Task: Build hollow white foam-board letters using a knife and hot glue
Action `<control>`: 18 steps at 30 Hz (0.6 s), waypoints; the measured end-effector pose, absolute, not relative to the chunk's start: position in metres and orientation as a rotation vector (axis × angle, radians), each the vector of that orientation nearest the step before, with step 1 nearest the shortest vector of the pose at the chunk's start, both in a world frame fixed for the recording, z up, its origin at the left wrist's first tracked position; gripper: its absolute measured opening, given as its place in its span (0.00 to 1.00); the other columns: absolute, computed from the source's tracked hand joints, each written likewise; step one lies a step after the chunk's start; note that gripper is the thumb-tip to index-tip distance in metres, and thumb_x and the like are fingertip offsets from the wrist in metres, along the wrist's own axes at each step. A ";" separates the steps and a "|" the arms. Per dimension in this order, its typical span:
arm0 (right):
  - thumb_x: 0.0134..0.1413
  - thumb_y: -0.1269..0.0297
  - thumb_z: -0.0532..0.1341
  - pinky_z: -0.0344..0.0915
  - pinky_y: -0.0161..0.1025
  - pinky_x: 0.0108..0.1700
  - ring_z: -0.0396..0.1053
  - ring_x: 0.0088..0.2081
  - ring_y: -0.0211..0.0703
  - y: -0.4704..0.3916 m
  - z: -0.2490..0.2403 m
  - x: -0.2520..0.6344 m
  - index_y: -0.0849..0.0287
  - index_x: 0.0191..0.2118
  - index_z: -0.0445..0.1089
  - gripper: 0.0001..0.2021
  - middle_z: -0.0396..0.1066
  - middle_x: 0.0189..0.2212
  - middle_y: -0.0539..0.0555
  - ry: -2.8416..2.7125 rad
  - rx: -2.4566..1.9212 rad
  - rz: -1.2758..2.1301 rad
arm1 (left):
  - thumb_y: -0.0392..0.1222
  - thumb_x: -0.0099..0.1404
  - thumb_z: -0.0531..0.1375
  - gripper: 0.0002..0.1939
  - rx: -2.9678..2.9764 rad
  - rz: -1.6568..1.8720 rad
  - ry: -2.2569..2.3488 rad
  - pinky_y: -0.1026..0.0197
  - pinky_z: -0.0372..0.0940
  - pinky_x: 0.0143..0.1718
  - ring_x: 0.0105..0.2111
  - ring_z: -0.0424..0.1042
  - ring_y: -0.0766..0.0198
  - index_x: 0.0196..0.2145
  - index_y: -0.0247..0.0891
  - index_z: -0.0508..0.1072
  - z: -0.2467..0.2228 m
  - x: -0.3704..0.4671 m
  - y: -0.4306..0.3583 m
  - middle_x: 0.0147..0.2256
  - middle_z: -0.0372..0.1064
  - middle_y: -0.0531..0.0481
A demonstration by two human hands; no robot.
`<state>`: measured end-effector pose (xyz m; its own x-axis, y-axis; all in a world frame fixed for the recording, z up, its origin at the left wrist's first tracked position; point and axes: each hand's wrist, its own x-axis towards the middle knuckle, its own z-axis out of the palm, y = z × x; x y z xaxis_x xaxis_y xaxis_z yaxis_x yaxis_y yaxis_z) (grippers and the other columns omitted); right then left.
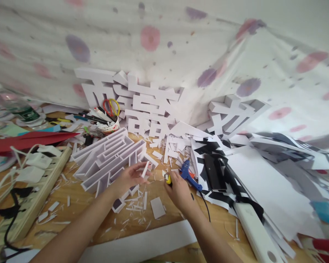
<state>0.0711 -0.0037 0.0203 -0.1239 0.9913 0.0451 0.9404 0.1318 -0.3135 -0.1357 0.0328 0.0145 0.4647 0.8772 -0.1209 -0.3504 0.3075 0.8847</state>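
Your right hand [178, 189] curls around a small yellow tool [168, 179]; your left hand [131, 176], fingers loosely bent, pinches a small flat white strip [145, 170] above the wooden table [175, 216]. Beyond, the open-topped white walled shape [111, 166] seems unfinished; upright white block characters [153, 98] behind seem complete.

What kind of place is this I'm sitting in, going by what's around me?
It looks like a craft or model-making workspace, possibly at home: a blue glue gun lies within reach, white offcuts litter the wood, and white three-dimensional characters stand at the back.
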 end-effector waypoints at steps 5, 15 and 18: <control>0.49 0.69 0.58 0.58 0.35 0.34 0.68 0.37 0.44 0.002 0.055 0.059 0.58 0.37 0.66 0.07 0.71 0.35 0.55 -2.427 -1.662 0.260 | 0.34 0.43 0.70 0.29 0.959 0.863 0.729 0.54 0.66 0.41 0.43 0.69 0.54 0.45 0.40 0.70 0.007 -0.132 0.031 0.46 0.68 0.42; 0.51 0.69 0.57 0.59 0.36 0.36 0.67 0.38 0.44 0.006 0.057 0.045 0.59 0.38 0.67 0.07 0.72 0.35 0.55 -2.620 -1.569 0.271 | 0.36 0.42 0.71 0.29 1.017 0.898 0.666 0.52 0.64 0.46 0.47 0.68 0.52 0.44 0.39 0.71 0.008 -0.130 0.031 0.45 0.69 0.42; 0.51 0.68 0.57 0.59 0.36 0.34 0.68 0.39 0.45 0.011 0.058 0.048 0.59 0.40 0.66 0.08 0.72 0.36 0.55 -2.552 -1.682 0.259 | 0.35 0.41 0.71 0.30 1.044 0.879 0.718 0.51 0.65 0.46 0.44 0.69 0.55 0.45 0.40 0.71 0.007 -0.130 0.029 0.46 0.68 0.44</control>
<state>0.0481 0.0110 0.0577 -0.3971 0.9173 -0.0308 0.9048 0.3856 -0.1810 -0.1298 0.0294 0.0075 0.4739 0.8759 -0.0909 -0.2633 0.2395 0.9345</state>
